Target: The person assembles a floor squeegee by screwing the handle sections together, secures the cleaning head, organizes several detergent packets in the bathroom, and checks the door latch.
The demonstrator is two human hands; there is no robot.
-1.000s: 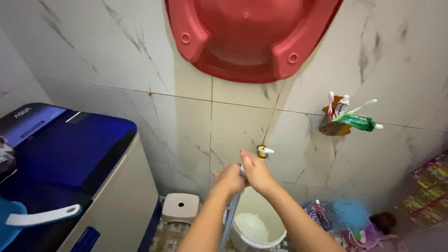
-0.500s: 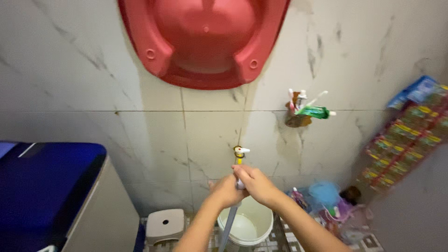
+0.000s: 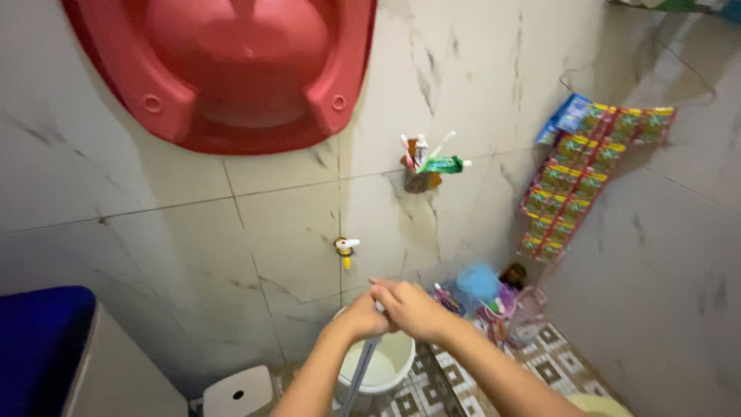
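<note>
Two hands meet in front of the wall: the left hand [image 3: 361,316] and the right hand [image 3: 409,309] are both curled shut and pressed together around the top of one pale pole [image 3: 356,371], which slants down and to the left from between the palms, over the mouth of one white bucket [image 3: 382,367] on the patterned floor. There is one small tap [image 3: 345,245] on the marble wall just above the hands, one red tub [image 3: 231,69] hanging high on the left, one holder with toothbrushes and a green tube [image 3: 428,164], one white stool [image 3: 238,394] at the bottom edge, one blue-topped machine [image 3: 38,347] at the far left, and one bunch of sachet strips [image 3: 590,166] on the right wall. Beside the bucket lies a heap of bags and bottles [image 3: 486,297], too jumbled to count. Compared with half a second ago, the view has swung right: the tub, tap and stool sit further left, the machine is mostly out of frame, and more of the right wall shows. The hands' grip on the pole looks unchanged.
</note>
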